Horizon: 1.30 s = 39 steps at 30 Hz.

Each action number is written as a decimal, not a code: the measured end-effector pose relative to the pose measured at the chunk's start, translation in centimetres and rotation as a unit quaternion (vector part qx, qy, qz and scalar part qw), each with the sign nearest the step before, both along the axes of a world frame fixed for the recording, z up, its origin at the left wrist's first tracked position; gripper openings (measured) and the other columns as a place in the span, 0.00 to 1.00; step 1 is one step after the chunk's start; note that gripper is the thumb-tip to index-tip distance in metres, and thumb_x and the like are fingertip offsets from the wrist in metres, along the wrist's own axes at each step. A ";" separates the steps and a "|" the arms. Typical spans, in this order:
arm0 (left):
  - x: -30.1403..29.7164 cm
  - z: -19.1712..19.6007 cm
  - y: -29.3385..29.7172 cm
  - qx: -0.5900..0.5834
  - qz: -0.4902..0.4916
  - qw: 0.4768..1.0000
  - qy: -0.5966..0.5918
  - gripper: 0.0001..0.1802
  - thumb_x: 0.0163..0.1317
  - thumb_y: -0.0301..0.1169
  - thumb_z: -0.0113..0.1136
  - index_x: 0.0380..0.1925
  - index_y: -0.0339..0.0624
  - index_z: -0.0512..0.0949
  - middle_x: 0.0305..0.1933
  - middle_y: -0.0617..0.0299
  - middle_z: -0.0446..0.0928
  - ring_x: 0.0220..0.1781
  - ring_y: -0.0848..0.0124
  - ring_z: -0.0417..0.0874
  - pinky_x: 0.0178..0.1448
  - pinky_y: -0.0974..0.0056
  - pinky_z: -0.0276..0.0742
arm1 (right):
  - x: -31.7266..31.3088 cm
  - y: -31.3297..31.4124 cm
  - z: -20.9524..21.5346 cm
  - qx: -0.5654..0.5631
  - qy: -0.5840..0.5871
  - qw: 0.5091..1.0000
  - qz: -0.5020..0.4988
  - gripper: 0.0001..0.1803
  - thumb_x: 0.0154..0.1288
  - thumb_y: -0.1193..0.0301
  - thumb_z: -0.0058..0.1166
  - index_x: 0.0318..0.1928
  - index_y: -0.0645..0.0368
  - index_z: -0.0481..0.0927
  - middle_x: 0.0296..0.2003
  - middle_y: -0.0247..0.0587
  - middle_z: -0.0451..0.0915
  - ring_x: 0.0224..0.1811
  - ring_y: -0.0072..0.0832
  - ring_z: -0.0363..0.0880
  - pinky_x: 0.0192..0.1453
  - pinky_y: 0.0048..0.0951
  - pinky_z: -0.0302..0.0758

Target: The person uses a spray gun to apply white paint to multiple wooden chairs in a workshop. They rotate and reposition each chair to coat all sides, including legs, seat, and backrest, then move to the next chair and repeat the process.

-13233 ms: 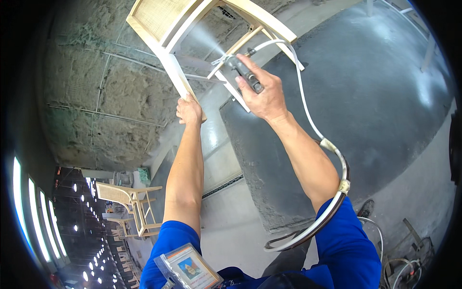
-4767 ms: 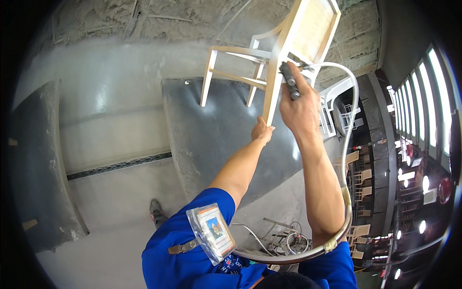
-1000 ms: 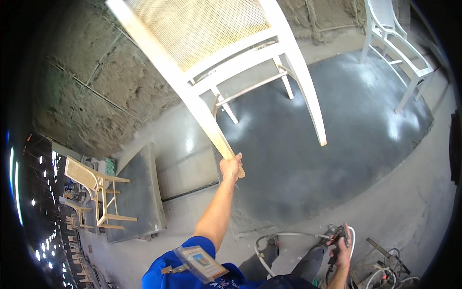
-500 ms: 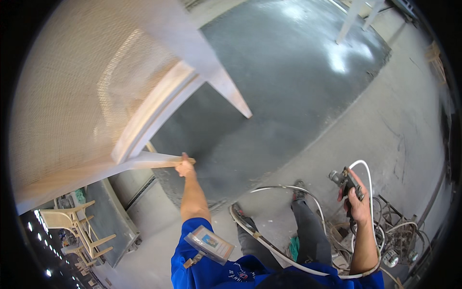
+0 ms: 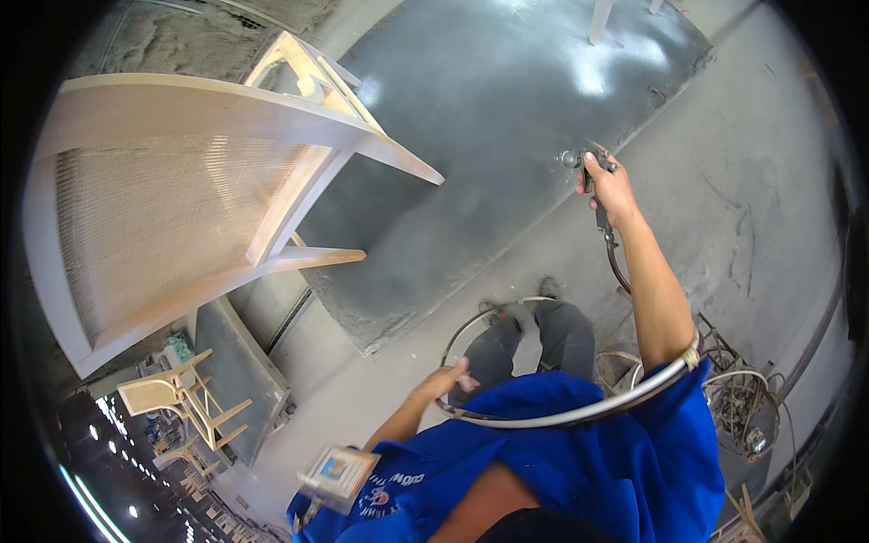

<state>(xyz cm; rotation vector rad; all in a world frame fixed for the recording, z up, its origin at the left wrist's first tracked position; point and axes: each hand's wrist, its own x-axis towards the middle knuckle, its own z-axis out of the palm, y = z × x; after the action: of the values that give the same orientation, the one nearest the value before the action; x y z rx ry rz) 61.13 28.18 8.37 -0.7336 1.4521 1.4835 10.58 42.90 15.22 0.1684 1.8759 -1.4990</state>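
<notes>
At the upper left is a pale wooden chair [image 5: 294, 252] with a woven cane panel [image 5: 172, 208]. Two of its legs point over the dark grey surface. My right hand [image 5: 608, 188] is closed around a spray gun [image 5: 572, 160], held out above the edge of that surface, its nozzle toward the chair. A dark hose section runs down from the grip. My left hand [image 5: 450, 380] is low in front of my body, apart from the chair. Its fingers appear curled round the looped air hose [image 5: 543, 422], though they are partly blurred.
The large dark grey platform [image 5: 471, 181] extends ahead, with pale legs [image 5: 599, 20] at its far end. Another wooden chair [image 5: 186, 398] is at lower left beside a grey slab [image 5: 237, 362]. Tangled hoses [image 5: 747, 407] lie at right on the concrete floor [image 5: 724, 208].
My left hand has let go of the chair leg and dropped to the hose. The spray gun has moved up and left. The chair has turned, showing its frame and cane panel differently.
</notes>
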 end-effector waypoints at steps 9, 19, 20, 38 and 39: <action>-3.7 12.7 3.0 -0.119 0.175 0.936 0.281 0.23 0.68 0.53 0.59 0.43 0.42 0.76 0.51 0.56 0.75 0.57 0.60 0.75 0.67 0.57 0.68 | -6.9 -3.3 5.5 -0.334 -0.148 0.924 0.110 0.26 0.79 0.53 0.53 0.70 0.47 0.72 0.37 0.39 0.82 0.33 0.28 0.82 0.21 0.23 0.66; -23.6 14.4 14.5 -0.347 0.299 0.847 0.268 0.13 0.73 0.40 0.65 0.35 0.42 0.80 0.34 0.60 0.81 0.37 0.65 0.81 0.45 0.59 0.78 | -16.5 -7.8 23.0 -0.635 -0.195 0.697 0.268 0.26 0.81 0.58 0.50 0.74 0.50 0.68 0.37 0.40 0.83 0.33 0.29 0.82 0.20 0.21 0.70; -24.3 15.0 15.6 -0.354 0.321 0.842 0.253 0.13 0.73 0.40 0.65 0.35 0.41 0.80 0.33 0.60 0.81 0.37 0.66 0.80 0.45 0.60 0.78 | -17.3 -7.6 23.5 -0.603 -0.157 0.718 0.310 0.27 0.81 0.59 0.51 0.74 0.50 0.69 0.36 0.40 0.83 0.33 0.28 0.82 0.20 0.20 0.70; -31.1 16.0 26.0 -0.485 0.470 0.736 0.047 0.11 0.68 0.38 0.68 0.37 0.42 0.85 0.29 0.51 0.84 0.33 0.64 0.85 0.41 0.56 0.80 | -22.8 -33.8 22.8 -0.196 0.423 0.780 0.417 0.26 0.73 0.54 0.57 0.70 0.34 0.76 0.56 0.54 0.85 0.62 0.52 0.81 0.67 0.45 0.77; -31.4 16.2 26.4 -0.494 0.460 0.737 0.042 0.10 0.68 0.38 0.68 0.37 0.42 0.85 0.31 0.48 0.85 0.34 0.58 0.87 0.42 0.54 0.81 | -23.3 -34.8 22.8 -0.189 0.443 0.770 0.418 0.26 0.73 0.54 0.57 0.70 0.34 0.76 0.55 0.53 0.85 0.61 0.52 0.81 0.67 0.45 0.77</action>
<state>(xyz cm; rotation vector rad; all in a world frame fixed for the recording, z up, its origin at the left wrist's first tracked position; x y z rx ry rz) 29.76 54.61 24.57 -2.3334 2.0772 1.2649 -12.71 8.10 37.99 -1.6106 1.7708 -1.2889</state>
